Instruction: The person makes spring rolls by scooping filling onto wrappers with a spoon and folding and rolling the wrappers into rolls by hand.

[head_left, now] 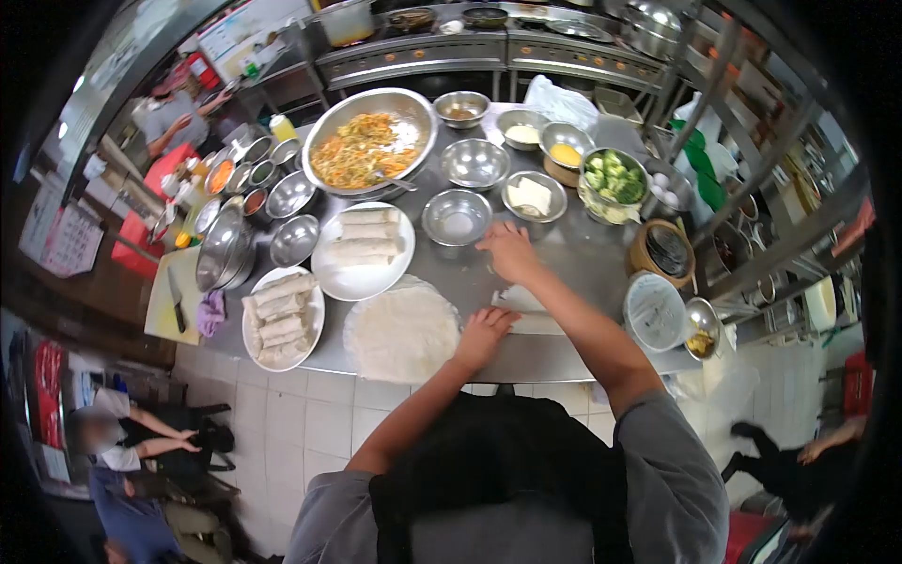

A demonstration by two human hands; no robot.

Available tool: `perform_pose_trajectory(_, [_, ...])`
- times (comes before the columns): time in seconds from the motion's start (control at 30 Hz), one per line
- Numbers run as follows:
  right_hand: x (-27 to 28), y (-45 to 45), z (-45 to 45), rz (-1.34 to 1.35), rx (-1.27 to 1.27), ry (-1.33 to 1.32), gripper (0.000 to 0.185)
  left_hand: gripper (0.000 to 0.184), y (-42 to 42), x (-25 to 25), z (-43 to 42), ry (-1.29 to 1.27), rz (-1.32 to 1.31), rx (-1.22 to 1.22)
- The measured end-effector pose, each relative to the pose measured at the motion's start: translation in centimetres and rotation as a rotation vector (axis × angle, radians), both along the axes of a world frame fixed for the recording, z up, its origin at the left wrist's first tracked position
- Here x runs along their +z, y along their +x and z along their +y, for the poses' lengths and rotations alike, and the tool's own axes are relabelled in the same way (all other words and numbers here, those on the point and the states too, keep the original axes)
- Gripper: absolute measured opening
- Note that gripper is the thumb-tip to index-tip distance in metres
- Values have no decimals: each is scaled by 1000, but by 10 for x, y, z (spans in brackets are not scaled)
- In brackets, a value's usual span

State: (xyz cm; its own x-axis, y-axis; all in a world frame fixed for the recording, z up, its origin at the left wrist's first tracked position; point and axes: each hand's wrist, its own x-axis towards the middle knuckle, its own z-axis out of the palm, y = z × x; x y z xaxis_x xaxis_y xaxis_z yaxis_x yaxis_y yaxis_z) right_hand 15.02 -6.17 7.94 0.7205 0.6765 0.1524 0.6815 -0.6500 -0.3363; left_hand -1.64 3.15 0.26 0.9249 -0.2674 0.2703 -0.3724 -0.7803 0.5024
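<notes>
No legible lettering, even the pale sheet (far left) too blurred for any readable word.

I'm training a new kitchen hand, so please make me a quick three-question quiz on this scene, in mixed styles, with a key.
1. Which is nearer the round wrapper: the camera wearer's left hand or right hand?

2. True or false: the knife lies on a white plate.

3. How many white plates hold rolls?
A) one
B) two
C) three

Key:
1. The left hand.
2. False; it lies on the cutting board.
3. B
</notes>
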Motion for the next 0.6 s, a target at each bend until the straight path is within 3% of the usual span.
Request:
perform_pose_trajectory(0.17, [-58, 63, 87, -66, -145, -254, 24, 47, -13, -8, -6, -21, 69, 87])
perform_pose_trajectory(0.27, [-61, 80, 104, -104, -112, -428, 24, 59, -8, -13, -4, 42, 102, 67])
perform_pose_trajectory(0.37, [-57, 90, 109, 23, -179, -283, 22, 53, -7, -13, -2, 39, 59, 64])
perform_pose_trajectory(0.4, [-49, 102, 100, 6, 73, -277, 25, 54, -7, -12, -1, 26, 77, 64])
perform_pose_trajectory(0.5, [-37, 106, 66, 1031, -228, 562, 24, 53, -1, -11, -1, 1, 106, 40])
perform_pose_trajectory(0.53, [-30, 95, 50, 1240, -246, 616, 31, 53, -3, -13, 1, 12, 114, 36])
perform_pose_trajectory(0.6, [-31, 72, 4, 1315, 17, 582, 35, 52, -8, -13, -2, 10, 119, 31])
